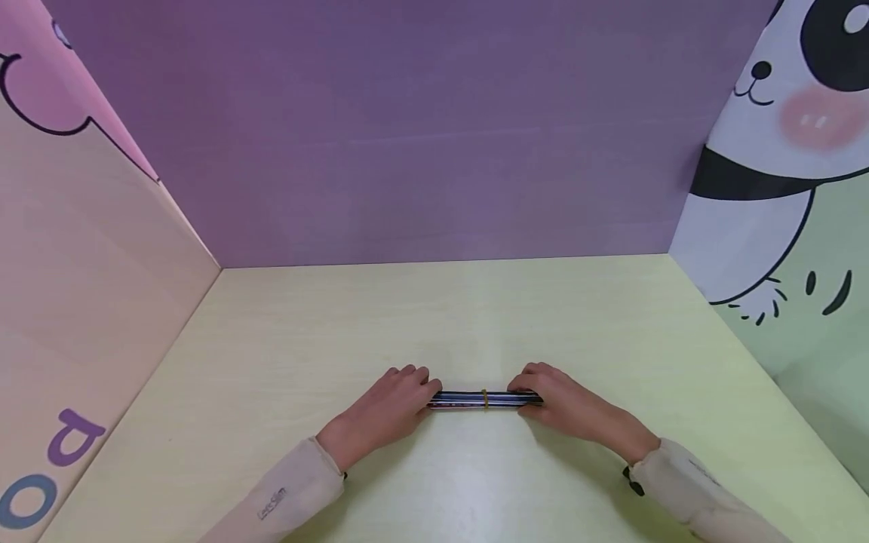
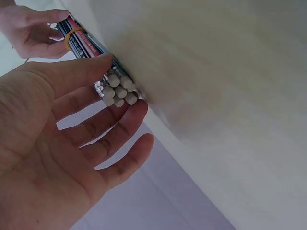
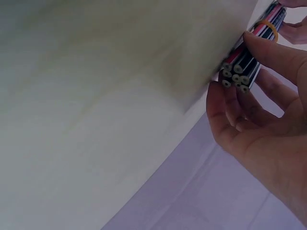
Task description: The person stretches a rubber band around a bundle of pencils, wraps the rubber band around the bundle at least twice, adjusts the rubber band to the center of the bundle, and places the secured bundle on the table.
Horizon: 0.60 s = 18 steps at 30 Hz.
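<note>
A bundle of pencils [image 1: 462, 400] lies crosswise between the two hands, bound near its middle by a yellow rubber band [image 1: 485, 399]. The left hand [image 1: 394, 405] pinches the bundle's left end between thumb and fingers. White erasers [image 2: 120, 91] in silvery ferrules cap that end in the left wrist view. At the other end, the right hand [image 1: 566, 400] grips with its thumb on one side and curled fingers on the other. The right wrist view shows flat, unsharpened pencil ends [image 3: 235, 76] there. Dark and red striped barrels show beside the band.
The pale wooden table [image 1: 441, 317] spreads around the hands. A purple panel [image 1: 434, 136] rises at its back edge. Side panels stand left and right, the right one printed with a panda [image 1: 801, 113].
</note>
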Available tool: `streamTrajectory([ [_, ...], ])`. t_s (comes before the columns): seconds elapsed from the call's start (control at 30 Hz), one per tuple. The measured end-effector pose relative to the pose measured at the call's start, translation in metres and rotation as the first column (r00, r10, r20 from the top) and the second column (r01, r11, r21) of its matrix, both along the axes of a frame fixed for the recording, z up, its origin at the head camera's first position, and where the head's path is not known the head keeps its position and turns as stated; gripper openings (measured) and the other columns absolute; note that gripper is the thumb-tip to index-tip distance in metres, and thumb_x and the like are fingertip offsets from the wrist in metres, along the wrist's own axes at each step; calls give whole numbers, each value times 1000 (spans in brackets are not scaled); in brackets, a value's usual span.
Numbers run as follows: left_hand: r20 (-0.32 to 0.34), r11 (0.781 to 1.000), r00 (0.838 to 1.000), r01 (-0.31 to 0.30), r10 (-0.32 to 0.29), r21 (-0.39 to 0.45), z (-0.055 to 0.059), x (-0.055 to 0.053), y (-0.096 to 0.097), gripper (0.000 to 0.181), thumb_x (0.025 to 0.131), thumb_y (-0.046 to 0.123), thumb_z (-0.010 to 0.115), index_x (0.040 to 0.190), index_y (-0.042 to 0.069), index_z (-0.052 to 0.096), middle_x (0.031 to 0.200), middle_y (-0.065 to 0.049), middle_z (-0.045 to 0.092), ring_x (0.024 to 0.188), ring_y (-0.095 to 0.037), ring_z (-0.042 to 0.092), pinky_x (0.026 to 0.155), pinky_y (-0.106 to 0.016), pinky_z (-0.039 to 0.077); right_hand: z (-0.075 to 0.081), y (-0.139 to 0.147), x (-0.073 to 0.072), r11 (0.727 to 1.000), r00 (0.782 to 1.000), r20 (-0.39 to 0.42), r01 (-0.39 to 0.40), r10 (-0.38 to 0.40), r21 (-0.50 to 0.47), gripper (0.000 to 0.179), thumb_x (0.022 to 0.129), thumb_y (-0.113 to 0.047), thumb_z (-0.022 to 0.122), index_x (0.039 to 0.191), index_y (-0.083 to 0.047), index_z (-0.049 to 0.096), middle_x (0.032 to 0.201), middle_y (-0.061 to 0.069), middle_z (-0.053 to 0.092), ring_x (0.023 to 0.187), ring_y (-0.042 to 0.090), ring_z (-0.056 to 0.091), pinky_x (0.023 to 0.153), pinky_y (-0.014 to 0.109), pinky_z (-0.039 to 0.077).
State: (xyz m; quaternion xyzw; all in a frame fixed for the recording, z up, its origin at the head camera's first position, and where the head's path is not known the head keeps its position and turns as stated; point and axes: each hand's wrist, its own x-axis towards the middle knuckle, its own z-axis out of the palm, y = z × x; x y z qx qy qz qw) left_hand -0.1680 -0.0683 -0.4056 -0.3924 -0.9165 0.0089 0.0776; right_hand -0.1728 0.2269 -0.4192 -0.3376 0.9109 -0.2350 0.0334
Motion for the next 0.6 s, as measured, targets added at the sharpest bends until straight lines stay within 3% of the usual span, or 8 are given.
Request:
streamTrajectory([
  [0.13,34,999,999,9,-10,32,1,-1,-3,14,88,11,75,100,10,67,84,0,56,74,-17,52,64,-30,46,1,1,0,1000,1000,-7,2,-2,18,22,87,-5,76,109,-8,71,98,-5,61,91,12,54,79,30,52],
  [0.23,64,999,998,-12,9,40,3,1,-7,20,87,8,74,106,9,66,85,-1,56,74,-17,51,62,-28,43,3,6,3,997,998,-22,57,-56,56,30,87,-8,77,115,-5,68,106,-1,62,99,18,55,83,34,52],
  [0.37,105,997,993,-63,57,54,4,11,-19,35,85,10,77,117,7,62,99,-5,61,84,-21,56,66,-30,47,8,23,15,987,980,-140,149,-140,52,35,87,-10,77,119,-3,66,114,7,63,108,26,58,88,40,54],
  [0.43,101,994,992,-79,72,71,3,18,-29,43,86,15,78,124,7,60,113,-10,61,97,-26,59,73,-36,51,9,34,22,983,952,-250,182,-175,5,31,86,-8,78,115,-3,68,113,8,64,108,27,60,86,40,55],
  [0.6,1,983,994,-106,107,147,-1,32,-55,54,92,27,74,138,9,54,139,-17,51,125,-35,51,93,-49,50,12,62,40,966,846,-467,230,-258,-116,30,81,-4,80,109,-4,69,108,7,65,103,25,59,84,40,53],
])
